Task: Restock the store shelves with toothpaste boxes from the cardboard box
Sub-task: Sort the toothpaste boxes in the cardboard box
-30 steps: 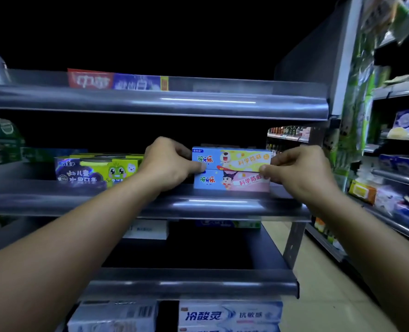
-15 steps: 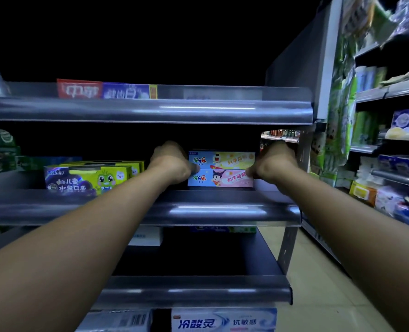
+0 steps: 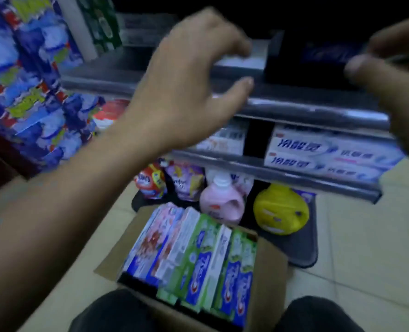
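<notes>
Cardboard box (image 3: 268,283) sits well below the fingers, crammed with toothpaste boxes (image 3: 198,255) standing on end, green-blue ones and pink floral ones. Left hand (image 3: 186,75) hovers in front of the shelf edge (image 3: 306,109), fingers loosely spread, thumb apart, empty. Right hand (image 3: 390,68) is blurry, fingers loosely curved, also holding nothing.

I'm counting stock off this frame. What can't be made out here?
Head view:
- right hand: cut by right edge, blurred; its grip unclear.
- cardboard box: near corner cut by bottom edge.
- white toothpaste boxes: print smeared by motion blur.
- goods at far left: blurred, unidentifiable.
</notes>
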